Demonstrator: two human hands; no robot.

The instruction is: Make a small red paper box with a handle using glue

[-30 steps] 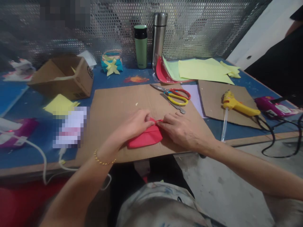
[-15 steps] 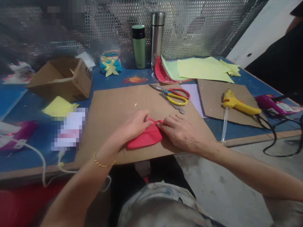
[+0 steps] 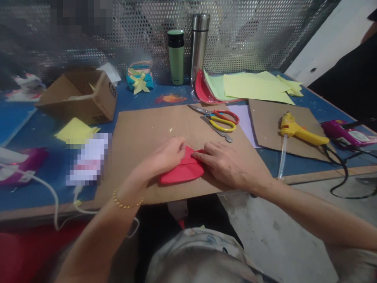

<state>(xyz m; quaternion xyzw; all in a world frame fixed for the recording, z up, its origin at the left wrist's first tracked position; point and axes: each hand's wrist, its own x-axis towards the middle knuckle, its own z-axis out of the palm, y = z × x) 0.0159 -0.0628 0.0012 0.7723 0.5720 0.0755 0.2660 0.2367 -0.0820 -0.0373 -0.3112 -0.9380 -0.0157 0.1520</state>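
Note:
A folded piece of red paper (image 3: 183, 173) lies on the cardboard sheet (image 3: 141, 125) in front of me. My left hand (image 3: 167, 156) is closed on its left side, thumb and fingers curled at the upper fold. From the right, my right hand (image 3: 225, 162) grips the upper right edge, its index finger stretched along the fold. Part of the paper is hidden under both hands. Just beyond them rest scissors (image 3: 222, 120) with red and yellow handles, blades apart.
A yellow glue gun (image 3: 303, 133) sits on a smaller cardboard piece (image 3: 265, 125) at right. Behind stand a green tumbler (image 3: 176, 59), a steel flask (image 3: 200, 47) and coloured paper sheets (image 3: 256, 86). A cardboard box (image 3: 103, 102) and a phone-like pixelated object (image 3: 88, 161) are at left.
My right hand's index finger has straightened along the fold, and more of the paper's upper part shows between the hands. The whole view has shifted slightly.

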